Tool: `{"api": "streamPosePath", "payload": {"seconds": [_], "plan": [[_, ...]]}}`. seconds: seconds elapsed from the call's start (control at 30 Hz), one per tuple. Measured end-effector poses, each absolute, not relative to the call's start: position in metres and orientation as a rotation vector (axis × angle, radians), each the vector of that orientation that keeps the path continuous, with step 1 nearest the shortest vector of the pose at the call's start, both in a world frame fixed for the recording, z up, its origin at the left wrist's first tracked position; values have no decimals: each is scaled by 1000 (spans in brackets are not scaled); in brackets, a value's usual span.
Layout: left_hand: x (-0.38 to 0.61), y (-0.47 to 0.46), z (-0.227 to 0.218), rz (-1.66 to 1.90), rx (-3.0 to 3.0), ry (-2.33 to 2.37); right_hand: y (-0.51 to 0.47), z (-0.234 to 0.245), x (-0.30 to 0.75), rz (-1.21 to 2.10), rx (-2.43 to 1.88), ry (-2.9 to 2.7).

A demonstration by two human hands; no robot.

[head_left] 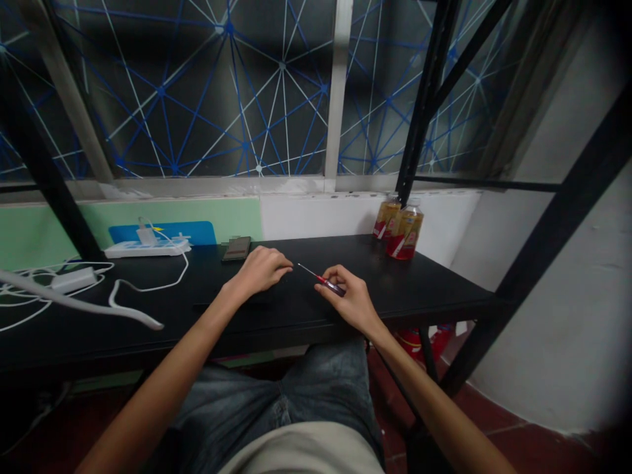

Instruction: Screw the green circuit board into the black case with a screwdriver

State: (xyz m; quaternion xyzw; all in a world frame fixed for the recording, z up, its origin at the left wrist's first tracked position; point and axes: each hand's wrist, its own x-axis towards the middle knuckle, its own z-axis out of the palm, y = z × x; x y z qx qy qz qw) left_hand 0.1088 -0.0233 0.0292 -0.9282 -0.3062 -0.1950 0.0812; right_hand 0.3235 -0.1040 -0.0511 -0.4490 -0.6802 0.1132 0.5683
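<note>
In my right hand [353, 297] is a small screwdriver [334, 287] with a red and dark handle, gripped between thumb and fingers. Its thin metal shaft points left and slightly upward, towards my left hand [264, 268]. The thumb and fingertips of that hand are pinched together just short of the screwdriver's tip, with a small gap between. Whatever the pinch holds, if anything, is too small to make out. Both hands are over the black table [291, 309]. Behind my left hand lies a dark phone [237, 248].
A white power strip [148, 249] with a plugged-in charger [147, 236] stands at the back left, before a blue panel [200, 232]. White cables and a white adapter [74, 280] spread over the left side. Two red-labelled bottles [405, 232] stand back right, near a black frame post.
</note>
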Motion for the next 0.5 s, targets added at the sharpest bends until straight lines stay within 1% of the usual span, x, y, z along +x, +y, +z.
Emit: {"api": "streamPosePath", "payload": {"seconds": [0.23,0.43,0.5], "plan": [[112,-1,21,-555,-2832,-1000,-106,-50,322,232,-1104,-1596],[50,-25,28,-573,-2906,-1107,-108,-44,322,178,-1166,-1647],[24,-34,28,-504,-2977,-1097,-104,-41,324,148,-1242,-1700]]}}
